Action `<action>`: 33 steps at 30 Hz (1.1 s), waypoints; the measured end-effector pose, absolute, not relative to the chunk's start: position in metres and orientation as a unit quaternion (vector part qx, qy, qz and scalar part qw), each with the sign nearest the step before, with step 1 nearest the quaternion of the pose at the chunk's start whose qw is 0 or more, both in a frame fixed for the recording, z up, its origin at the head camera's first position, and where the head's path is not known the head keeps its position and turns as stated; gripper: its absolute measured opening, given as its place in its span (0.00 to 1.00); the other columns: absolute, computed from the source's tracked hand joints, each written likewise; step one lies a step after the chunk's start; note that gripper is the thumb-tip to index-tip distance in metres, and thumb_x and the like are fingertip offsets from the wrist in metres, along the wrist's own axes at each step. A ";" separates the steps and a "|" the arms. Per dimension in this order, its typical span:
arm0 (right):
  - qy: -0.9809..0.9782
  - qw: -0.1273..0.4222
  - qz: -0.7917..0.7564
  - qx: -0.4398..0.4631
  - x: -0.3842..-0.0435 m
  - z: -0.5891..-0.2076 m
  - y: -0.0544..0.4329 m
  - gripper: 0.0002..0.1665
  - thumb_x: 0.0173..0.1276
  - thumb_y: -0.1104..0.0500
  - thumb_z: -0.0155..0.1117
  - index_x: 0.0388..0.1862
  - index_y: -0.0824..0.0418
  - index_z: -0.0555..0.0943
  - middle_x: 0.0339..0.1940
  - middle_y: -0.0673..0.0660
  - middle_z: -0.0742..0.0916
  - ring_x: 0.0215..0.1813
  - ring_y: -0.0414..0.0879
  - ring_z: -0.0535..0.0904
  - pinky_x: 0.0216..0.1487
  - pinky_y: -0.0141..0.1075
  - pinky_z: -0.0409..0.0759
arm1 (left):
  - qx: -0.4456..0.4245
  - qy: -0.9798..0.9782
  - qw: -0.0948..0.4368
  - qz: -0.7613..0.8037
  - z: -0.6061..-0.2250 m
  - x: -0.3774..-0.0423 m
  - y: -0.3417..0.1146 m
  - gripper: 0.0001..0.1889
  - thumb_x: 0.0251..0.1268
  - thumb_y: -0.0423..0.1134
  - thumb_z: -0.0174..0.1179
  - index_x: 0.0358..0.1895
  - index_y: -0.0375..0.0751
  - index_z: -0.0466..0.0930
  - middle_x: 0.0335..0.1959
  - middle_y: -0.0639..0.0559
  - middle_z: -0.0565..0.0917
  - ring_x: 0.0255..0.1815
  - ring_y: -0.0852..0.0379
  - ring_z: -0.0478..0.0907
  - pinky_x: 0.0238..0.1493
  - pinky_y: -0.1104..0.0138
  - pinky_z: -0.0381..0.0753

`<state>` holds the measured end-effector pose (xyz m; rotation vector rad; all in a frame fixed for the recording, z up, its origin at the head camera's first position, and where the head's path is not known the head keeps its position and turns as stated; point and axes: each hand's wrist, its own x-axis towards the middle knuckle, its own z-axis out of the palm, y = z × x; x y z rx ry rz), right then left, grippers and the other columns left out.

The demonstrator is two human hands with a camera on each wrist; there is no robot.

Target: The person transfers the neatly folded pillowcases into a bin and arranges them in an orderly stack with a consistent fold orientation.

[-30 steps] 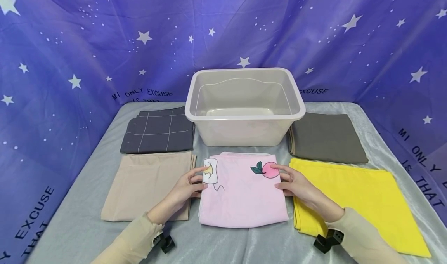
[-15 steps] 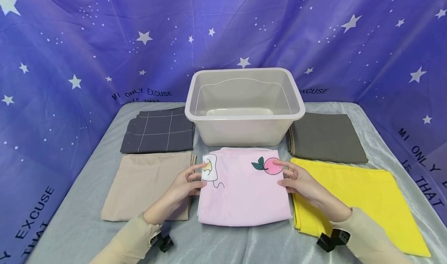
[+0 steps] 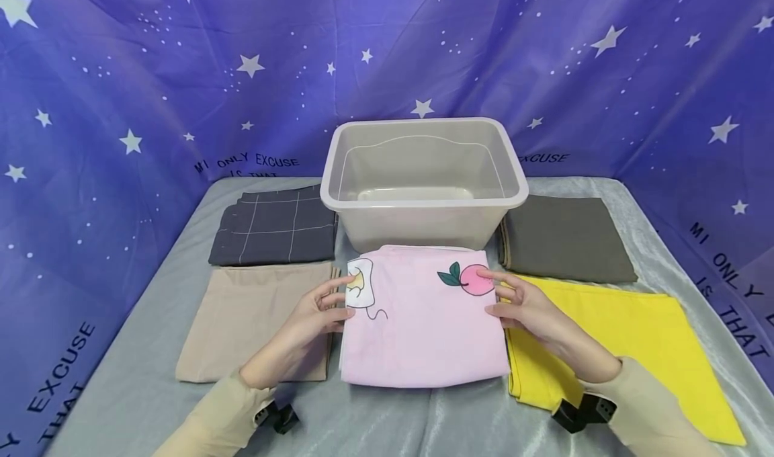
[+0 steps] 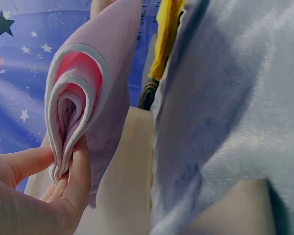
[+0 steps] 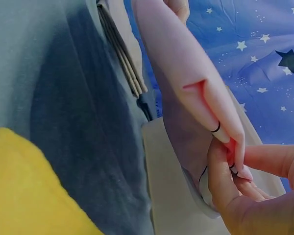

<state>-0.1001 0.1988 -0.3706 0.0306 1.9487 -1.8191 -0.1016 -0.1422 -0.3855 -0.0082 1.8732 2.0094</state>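
Note:
Between the two hands, a folded pink cloth [image 3: 423, 336] with a peach and a white cartoon print is held in the air just in front of a light grey plastic bin [image 3: 423, 225]. The left hand [image 3: 308, 319] pinches its left edge, and the right hand [image 3: 538, 316] pinches the right edge near the peach. White-bordered folded layers of the cloth [image 4: 108, 54] show between thumb and fingers in the left wrist view. In the right wrist view the cloth [image 5: 181, 54] sags from the pinching fingers, apart from the table. The bin's visible inside holds nothing.
Folded beige cloth [image 3: 242, 322] and dark grid cloth [image 3: 278, 225] lie left. Yellow cloth [image 3: 629, 349] and grey-brown cloth [image 3: 565, 238] lie right. All rest on a grey velvety table cover [image 3: 387, 430]. A starry purple curtain [image 3: 387, 40] hangs behind.
Both hands have raised the pink cloth and moved it slightly toward the bin; it now overlaps the bin's lower front in view. The hands have spread a little apart. Other cloths and the bin stay put.

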 end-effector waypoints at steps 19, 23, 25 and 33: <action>0.696 0.222 -0.683 -0.019 -0.098 -0.351 0.206 0.36 0.57 0.66 0.61 0.64 0.55 0.61 0.56 0.56 0.76 0.42 0.47 0.80 0.44 0.36 0.77 | 0.008 0.657 0.188 0.730 -0.365 -0.103 -0.143 0.32 0.48 0.23 0.57 0.62 0.37 0.62 0.42 0.47 0.80 0.30 0.58 0.79 0.32 0.66 0.78; 0.682 0.217 -0.697 -0.033 -0.097 -0.346 0.207 0.34 0.57 0.67 0.60 0.63 0.56 0.63 0.52 0.49 0.78 0.42 0.47 0.80 0.43 0.37 0.77 | 0.012 0.657 0.185 0.731 -0.360 -0.103 -0.143 0.32 0.48 0.23 0.58 0.62 0.37 0.62 0.42 0.48 0.80 0.30 0.58 0.79 0.31 0.66 0.78; 0.677 0.213 -0.704 -0.040 -0.096 -0.344 0.208 0.34 0.57 0.68 0.60 0.63 0.56 0.63 0.51 0.47 0.78 0.43 0.46 0.80 0.43 0.37 0.78 | 0.014 0.656 0.185 0.732 -0.358 -0.103 -0.143 0.33 0.48 0.23 0.58 0.62 0.37 0.62 0.41 0.49 0.81 0.30 0.58 0.79 0.31 0.67 0.78; 0.675 0.201 -0.707 -0.056 -0.095 -0.334 0.209 0.33 0.57 0.69 0.60 0.61 0.57 0.64 0.49 0.48 0.80 0.42 0.47 0.80 0.42 0.38 0.78 | 0.017 0.648 0.179 0.740 -0.347 -0.102 -0.144 0.33 0.48 0.23 0.58 0.62 0.38 0.62 0.42 0.49 0.81 0.31 0.58 0.79 0.32 0.66 0.79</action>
